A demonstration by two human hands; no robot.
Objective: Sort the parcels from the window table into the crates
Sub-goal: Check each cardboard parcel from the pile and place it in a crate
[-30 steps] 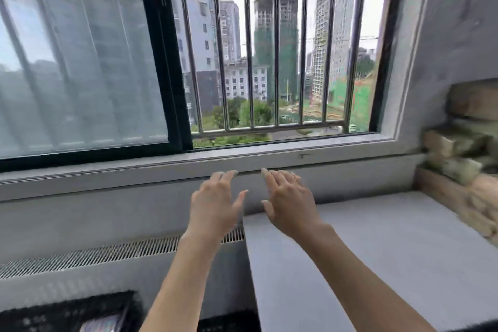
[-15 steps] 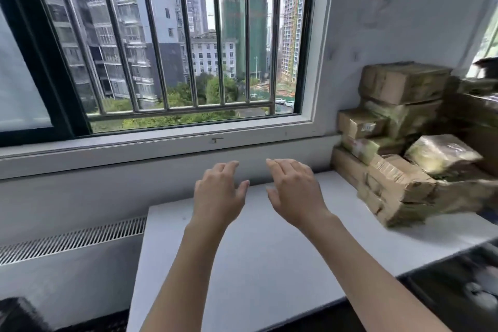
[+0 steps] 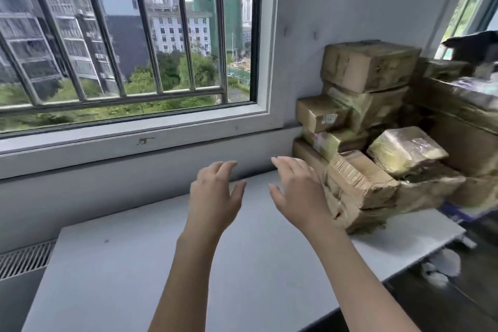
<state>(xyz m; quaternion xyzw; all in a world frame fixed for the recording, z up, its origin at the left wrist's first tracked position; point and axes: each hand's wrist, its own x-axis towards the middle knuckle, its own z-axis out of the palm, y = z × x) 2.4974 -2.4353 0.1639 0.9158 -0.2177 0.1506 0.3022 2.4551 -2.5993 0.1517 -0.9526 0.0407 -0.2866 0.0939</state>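
Note:
A pile of brown cardboard parcels (image 3: 361,183) wrapped in tape stands on the right end of the white window table (image 3: 161,264), stacked against the wall. A foil-shiny parcel (image 3: 404,149) lies on top of the front ones. My left hand (image 3: 215,194) is raised over the table with fingers spread and holds nothing. My right hand (image 3: 299,191) is also open, fingers straight, just left of the lowest parcels, not gripping any. No crate is in view.
A barred window (image 3: 129,35) with a white sill (image 3: 134,140) runs along the wall behind the table. A radiator grille (image 3: 24,261) sits lower left. More boxes (image 3: 463,121) stand at far right. The dark floor (image 3: 458,291) shows beyond the table's right edge.
The view has swung to the right, bringing the parcel pile from the frame's edge into full view. Both hands stayed raised and open and now sit closer to the parcels.

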